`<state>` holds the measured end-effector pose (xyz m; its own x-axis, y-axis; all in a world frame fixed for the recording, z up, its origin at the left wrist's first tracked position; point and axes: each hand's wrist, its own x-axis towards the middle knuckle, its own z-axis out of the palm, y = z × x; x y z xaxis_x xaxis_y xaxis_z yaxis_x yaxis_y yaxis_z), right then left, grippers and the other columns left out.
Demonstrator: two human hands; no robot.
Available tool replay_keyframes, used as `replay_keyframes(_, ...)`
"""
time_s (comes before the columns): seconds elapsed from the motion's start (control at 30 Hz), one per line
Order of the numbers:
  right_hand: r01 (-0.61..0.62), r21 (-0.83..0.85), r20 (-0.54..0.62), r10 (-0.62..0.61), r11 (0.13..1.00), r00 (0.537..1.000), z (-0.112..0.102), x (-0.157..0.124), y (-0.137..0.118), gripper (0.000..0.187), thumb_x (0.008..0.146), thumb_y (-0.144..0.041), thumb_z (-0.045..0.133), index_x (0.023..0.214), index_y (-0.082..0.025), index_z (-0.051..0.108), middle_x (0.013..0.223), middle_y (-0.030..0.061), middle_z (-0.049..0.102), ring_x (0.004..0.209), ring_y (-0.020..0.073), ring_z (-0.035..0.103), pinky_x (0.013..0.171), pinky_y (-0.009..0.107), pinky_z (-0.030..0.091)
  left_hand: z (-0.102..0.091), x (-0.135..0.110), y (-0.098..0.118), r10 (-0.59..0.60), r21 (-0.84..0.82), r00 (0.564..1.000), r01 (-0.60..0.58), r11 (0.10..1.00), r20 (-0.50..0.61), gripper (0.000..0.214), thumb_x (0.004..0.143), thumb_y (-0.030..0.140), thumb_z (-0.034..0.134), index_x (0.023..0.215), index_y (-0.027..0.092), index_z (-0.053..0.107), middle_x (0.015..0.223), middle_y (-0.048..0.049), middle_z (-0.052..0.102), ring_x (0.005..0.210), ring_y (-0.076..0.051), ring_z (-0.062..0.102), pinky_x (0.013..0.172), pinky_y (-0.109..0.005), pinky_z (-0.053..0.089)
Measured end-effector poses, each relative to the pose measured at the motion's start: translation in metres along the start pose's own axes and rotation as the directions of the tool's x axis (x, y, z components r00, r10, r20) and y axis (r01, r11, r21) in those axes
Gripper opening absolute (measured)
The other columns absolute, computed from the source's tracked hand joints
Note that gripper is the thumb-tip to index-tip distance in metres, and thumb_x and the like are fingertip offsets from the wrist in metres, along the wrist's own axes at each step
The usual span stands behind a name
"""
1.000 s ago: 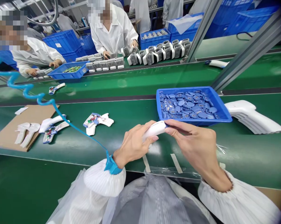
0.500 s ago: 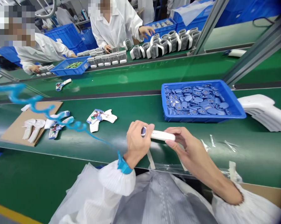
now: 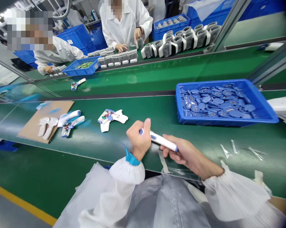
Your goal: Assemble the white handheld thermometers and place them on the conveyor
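Observation:
My left hand (image 3: 139,139) is closed round the head end of a white infrared thermometer (image 3: 164,141) with blue trim, its thumb lying along the top. At the other end, the fingers of my right hand (image 3: 183,152) grip the handle near its blue tip. The thermometer is held above the green work surface, slanting down to the right, with a blue button on its upper side. My left hand hides its head. Beyond my left hand lies an opened white thermometer housing (image 3: 112,118) with wires and a circuit board showing.
A blue bin (image 3: 226,122) of blue oval parts stands at the right. Housings (image 3: 71,123) rest by a cardboard sheet (image 3: 30,128) at the left. Plastic scraps (image 3: 233,147) lie to the right. Two co-workers handle grey-and-white parts (image 3: 119,58) across the green belt (image 3: 133,79).
The thermometer has turned, so its blue button and blue end now show and it slants more. My right hand has shifted lower round the handle. The camera view has swung left.

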<state>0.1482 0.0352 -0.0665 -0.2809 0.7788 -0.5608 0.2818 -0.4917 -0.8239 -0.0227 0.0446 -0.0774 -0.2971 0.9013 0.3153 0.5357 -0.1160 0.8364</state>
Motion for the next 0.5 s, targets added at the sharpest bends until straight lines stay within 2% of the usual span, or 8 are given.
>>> replay_keyframes(0.07,0.202,-0.265,-0.008,-0.211,0.943,0.977,0.010,0.003,0.002,0.045,0.094,-0.059,0.051,0.091,-0.019,0.070,0.069,0.0048,0.067,0.050,0.0143,0.052,0.048,0.027,0.033,0.011,0.007,-0.009,-0.132,0.019,0.991,0.131,0.991,0.010,0.058,0.101,0.058,0.048,0.057,0.021,0.042,0.060,-0.0007,0.051,0.061,-0.014,0.048,0.065,-0.030,0.042)
replay_keyframes(0.1,0.293,-0.397,-0.018,-0.326,0.870,0.945,0.016,0.004,0.004,0.042,0.095,-0.057,0.051,0.091,-0.020,0.070,0.068,0.0046,0.067,0.053,0.0160,0.055,0.051,0.028,0.033,0.016,0.012,-0.013,-0.160,0.043,0.987,0.158,0.986,0.034,0.058,0.101,0.057,0.048,0.056,0.021,0.041,0.059,-0.0004,0.050,0.060,-0.014,0.046,0.064,-0.030,0.041)
replay_keyframes(0.17,0.381,-0.594,-0.028,-0.491,0.708,0.870,0.027,0.006,0.008,0.040,0.098,-0.051,0.046,0.088,-0.019,0.068,0.065,0.0058,0.066,0.053,0.0180,0.056,0.053,0.030,0.027,0.024,0.021,-0.018,-0.142,0.109,0.989,0.137,0.985,0.046,0.058,0.101,0.051,0.047,0.053,0.021,0.038,0.057,-0.0001,0.047,0.058,-0.013,0.042,0.062,-0.030,0.037)
replay_keyframes(0.23,0.392,-0.704,-0.012,-0.561,0.592,0.828,0.033,0.010,0.012,0.043,0.102,-0.046,0.039,0.086,-0.017,0.067,0.062,0.0074,0.065,0.048,0.0185,0.055,0.053,0.032,0.022,0.027,0.030,-0.021,-0.084,0.147,0.996,0.078,0.986,0.039,0.056,0.100,0.044,0.047,0.051,0.020,0.034,0.054,0.0002,0.043,0.056,-0.012,0.038,0.060,-0.031,0.033)
replay_keyframes(0.3,0.399,-0.781,0.018,-0.622,0.480,0.783,0.033,0.014,0.013,0.045,0.105,-0.044,0.038,0.087,-0.016,0.068,0.062,0.0078,0.066,0.048,0.0192,0.057,0.054,0.032,0.022,0.028,0.036,-0.021,-0.045,0.131,0.997,0.037,0.991,0.062,0.054,0.098,0.040,0.047,0.051,0.020,0.032,0.054,0.0004,0.041,0.055,-0.012,0.035,0.060,-0.031,0.031)
replay_keyframes(0.4,0.411,-0.803,0.026,-0.665,0.431,0.746,0.027,0.018,0.015,0.045,0.105,-0.043,0.039,0.085,-0.016,0.069,0.065,0.0087,0.069,0.054,0.0210,0.064,0.055,0.031,0.028,0.026,0.041,-0.019,-0.039,0.088,0.992,0.029,0.996,0.116,0.052,0.096,0.038,0.049,0.050,0.020,0.033,0.055,-0.0001,0.042,0.056,-0.013,0.037,0.061,-0.031,0.031)
replay_keyframes(0.5,0.436,-0.784,0.017,-0.687,0.442,0.726,0.026,0.016,0.018,0.047,0.106,-0.046,0.038,0.090,-0.018,0.071,0.070,0.0070,0.073,0.057,0.0204,0.066,0.055,0.029,0.033,0.022,0.042,-0.015,-0.063,0.034,0.981,0.058,0.998,0.184,0.057,0.097,0.045,0.051,0.048,0.019,0.042,0.052,-0.0006,0.047,0.055,-0.013,0.043,0.061,-0.029,0.034)
